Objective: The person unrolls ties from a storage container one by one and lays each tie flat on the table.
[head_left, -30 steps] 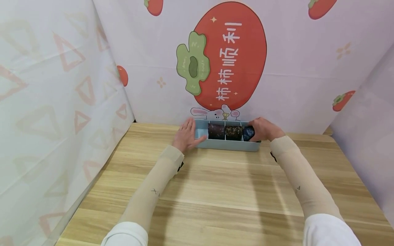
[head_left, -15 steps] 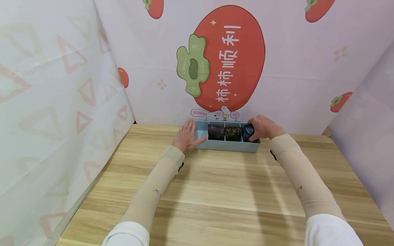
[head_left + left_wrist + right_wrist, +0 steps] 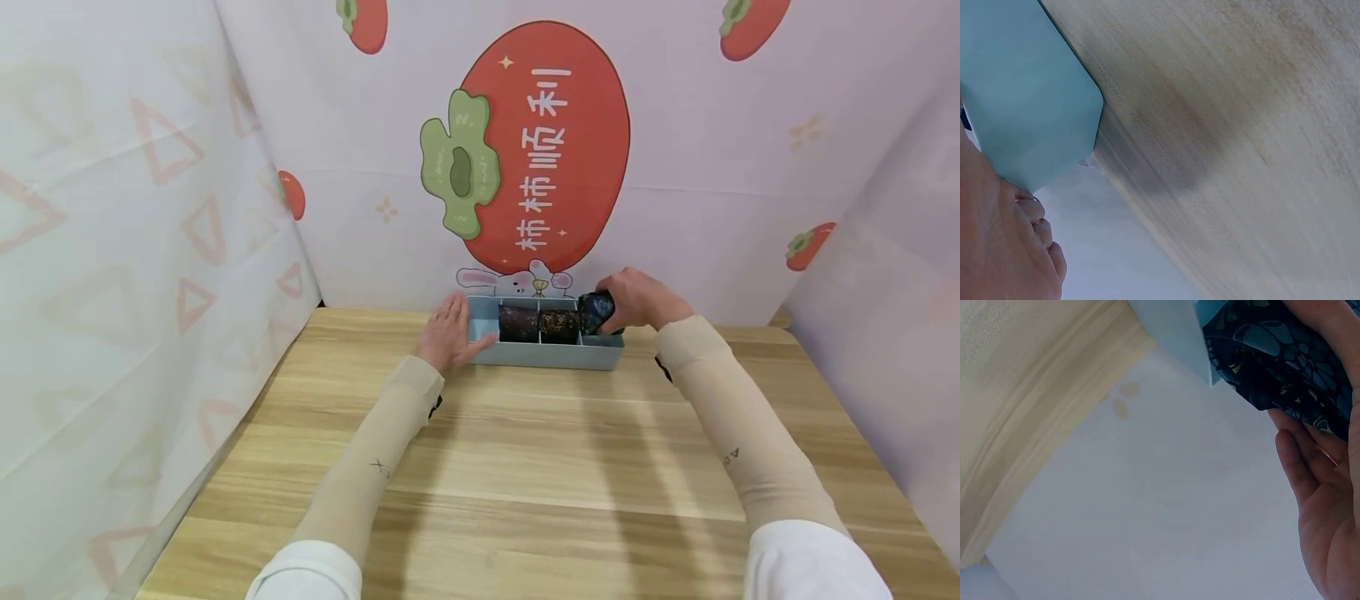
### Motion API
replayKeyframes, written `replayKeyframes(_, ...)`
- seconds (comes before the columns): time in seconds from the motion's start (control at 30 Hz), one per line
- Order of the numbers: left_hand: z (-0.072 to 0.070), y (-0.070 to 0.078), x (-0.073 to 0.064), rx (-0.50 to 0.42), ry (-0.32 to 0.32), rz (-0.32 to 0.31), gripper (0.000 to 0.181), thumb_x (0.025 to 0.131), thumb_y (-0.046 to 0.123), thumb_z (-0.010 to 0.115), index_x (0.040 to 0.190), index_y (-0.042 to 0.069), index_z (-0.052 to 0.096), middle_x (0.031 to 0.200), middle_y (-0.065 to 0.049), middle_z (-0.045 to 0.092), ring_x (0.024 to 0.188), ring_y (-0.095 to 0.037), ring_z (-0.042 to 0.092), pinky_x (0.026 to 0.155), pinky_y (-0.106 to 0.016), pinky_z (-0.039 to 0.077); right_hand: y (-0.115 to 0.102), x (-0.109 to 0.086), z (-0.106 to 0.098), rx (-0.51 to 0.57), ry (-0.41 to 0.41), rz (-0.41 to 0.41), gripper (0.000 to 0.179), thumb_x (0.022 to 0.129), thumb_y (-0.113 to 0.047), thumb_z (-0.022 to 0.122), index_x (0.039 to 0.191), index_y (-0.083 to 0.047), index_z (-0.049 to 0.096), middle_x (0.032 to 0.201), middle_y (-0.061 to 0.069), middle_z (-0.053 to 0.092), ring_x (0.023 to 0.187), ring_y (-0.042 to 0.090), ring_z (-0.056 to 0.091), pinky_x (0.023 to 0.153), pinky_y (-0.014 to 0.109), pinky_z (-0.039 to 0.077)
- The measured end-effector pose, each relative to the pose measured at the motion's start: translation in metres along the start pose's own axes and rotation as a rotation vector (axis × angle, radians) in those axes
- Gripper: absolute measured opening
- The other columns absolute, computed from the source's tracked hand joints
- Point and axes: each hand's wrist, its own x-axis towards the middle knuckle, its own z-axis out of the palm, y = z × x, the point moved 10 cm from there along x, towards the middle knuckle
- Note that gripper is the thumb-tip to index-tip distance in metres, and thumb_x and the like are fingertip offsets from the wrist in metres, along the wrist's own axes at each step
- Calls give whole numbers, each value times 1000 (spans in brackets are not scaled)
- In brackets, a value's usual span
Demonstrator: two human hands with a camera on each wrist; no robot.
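Observation:
A long light-blue box [image 3: 543, 357] with dividers stands at the back of the table. My left hand [image 3: 444, 335] lies against its left end, fingers straight and thumb reaching over the front rim. The left wrist view shows that hand [image 3: 1010, 244] beside the box's end wall [image 3: 1035, 106]. My right hand [image 3: 637, 298] grips a dark blue, flower-patterned folded cloth [image 3: 596, 312] just above the rightmost compartment. In the right wrist view the cloth [image 3: 1285, 356] sits between thumb and fingers. A dark maroon roll [image 3: 518, 323] and a black roll with gold lettering [image 3: 559, 326] fill the two middle compartments.
The leftmost compartment [image 3: 483, 327] shows its bare light-blue floor. Right behind the box hangs a white wall cloth [image 3: 360, 250] with persimmon prints; another patterned sheet [image 3: 135, 317] hangs on the left. Wooden tabletop [image 3: 510, 467] stretches between my forearms.
My right hand has lifted the blue cloth up out of the rightmost compartment and slightly left, tilting it. My left hand stays at the box's left end. The head view has shifted a little.

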Motion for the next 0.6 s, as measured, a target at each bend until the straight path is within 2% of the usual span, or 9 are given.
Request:
replayKeyframes(0.33, -1, 1, -1, 9, -10, 11, 105, 102, 77, 32, 168, -2, 12, 178, -17, 12, 167, -31, 10, 137, -44, 14, -10, -13, -35, -55, 39, -5, 51, 74, -32, 96, 109, -1, 76, 103, 15, 77, 92, 30, 69, 91, 51, 63)
replayKeyframes(0.6, -1, 2, -1, 4, -13, 15, 105, 102, 76, 32, 168, -3, 12, 178, -18, 12, 167, -32, 9, 137, -44, 13, -29, -31, -61, -98, 56, -31, 50, 74, -36, 95, 107, -3, 76, 100, 12, 77, 89, 27, 68, 86, 47, 64)
